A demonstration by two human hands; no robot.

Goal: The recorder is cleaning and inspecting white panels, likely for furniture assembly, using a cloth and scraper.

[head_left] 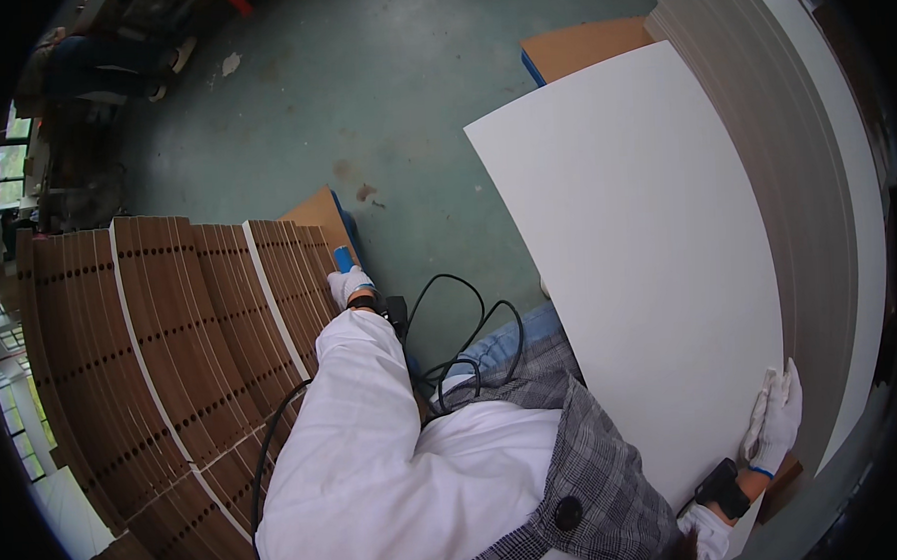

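Observation:
My left hand point(349, 286), in a white glove, closes on a short blue cylindrical object point(343, 259) beside the right edge of the stacked brown panels point(160, 323). What lies below the blue object is hidden. Those panels stand packed on edge, with rows of dark holes along them. On my right is a large flat white panel point(647, 231), slanting away from me. My gloved right hand point(775, 416) touches its right border near the close end, fingers stretched out and nearly together. Beside that border stands a tall stack of pale boards point(809, 164).
A black cable point(480, 319) loops in front of my body. Brown boards with blue edges jut out beyond the brown panels point(320, 213) and beyond the white panel point(584, 49). Far left on the green floor point(400, 92) another person's legs point(109, 67) show.

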